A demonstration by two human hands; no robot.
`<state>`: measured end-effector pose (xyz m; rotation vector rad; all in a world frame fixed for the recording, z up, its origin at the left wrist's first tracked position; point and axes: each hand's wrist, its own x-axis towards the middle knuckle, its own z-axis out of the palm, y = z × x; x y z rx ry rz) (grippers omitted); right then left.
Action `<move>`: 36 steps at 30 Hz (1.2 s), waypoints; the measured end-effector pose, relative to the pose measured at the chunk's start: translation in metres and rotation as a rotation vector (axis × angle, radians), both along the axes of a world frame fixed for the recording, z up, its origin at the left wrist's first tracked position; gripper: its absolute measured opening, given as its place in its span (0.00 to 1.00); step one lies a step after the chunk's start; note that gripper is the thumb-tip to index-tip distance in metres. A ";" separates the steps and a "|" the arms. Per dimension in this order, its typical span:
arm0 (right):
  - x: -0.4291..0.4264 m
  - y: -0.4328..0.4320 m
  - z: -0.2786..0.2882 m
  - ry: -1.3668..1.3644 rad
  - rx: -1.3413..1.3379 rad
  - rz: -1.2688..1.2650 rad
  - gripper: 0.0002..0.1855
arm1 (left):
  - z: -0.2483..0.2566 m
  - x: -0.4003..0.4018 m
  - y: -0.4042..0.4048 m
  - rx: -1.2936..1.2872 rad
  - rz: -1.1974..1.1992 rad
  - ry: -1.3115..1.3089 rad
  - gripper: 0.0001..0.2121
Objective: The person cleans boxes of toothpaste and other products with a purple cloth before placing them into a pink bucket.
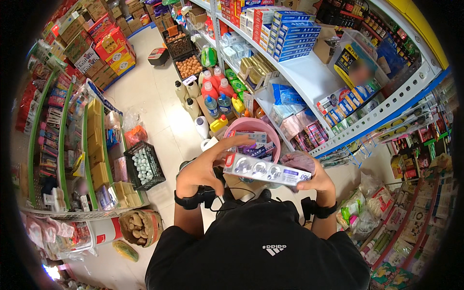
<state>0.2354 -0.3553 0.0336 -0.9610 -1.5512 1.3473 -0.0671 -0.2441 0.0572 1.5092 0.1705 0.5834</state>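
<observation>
A white toothpaste carton (267, 169) with round pictures and a red end lies across the space in front of my chest. My right hand (316, 177) grips its right end, and a crumpled purple-grey cloth is in the same hand. Around the carton's left end, my left hand (208, 163) is spread, fingers apart; whether it touches the carton is hard to tell. Just beyond the carton stands a pink plastic basin (274, 139) holding several toothpaste boxes (258, 137). Part of the basin is hidden by the carton and my left hand.
A metal shelf (308, 78) with stacked blue toothpaste boxes (295, 36) and a clear plastic bin (357, 59) rises at the right. Bottles (217, 103) stand on the floor beyond the basin. Crates of brown eggs (188, 67) and pale eggs (143, 165) sit farther left.
</observation>
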 end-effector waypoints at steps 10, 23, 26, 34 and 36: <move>-0.015 0.003 -0.052 -0.123 -0.257 0.091 0.37 | -0.087 -0.011 -0.006 -0.055 -0.431 0.550 0.34; 0.004 -0.009 -0.214 0.025 -0.594 -0.737 0.15 | -0.263 0.030 0.033 -0.461 0.204 0.948 0.28; -0.003 -0.024 -0.216 0.012 -0.742 -0.780 0.17 | -0.326 0.068 0.034 -0.327 0.473 0.811 0.30; -0.019 -0.061 -0.210 0.063 -0.713 -0.931 0.19 | -0.406 0.149 0.019 -0.072 0.907 1.119 0.36; -0.014 -0.070 -0.207 0.083 -0.710 -0.959 0.19 | -0.393 0.161 0.011 -0.199 0.811 1.184 0.38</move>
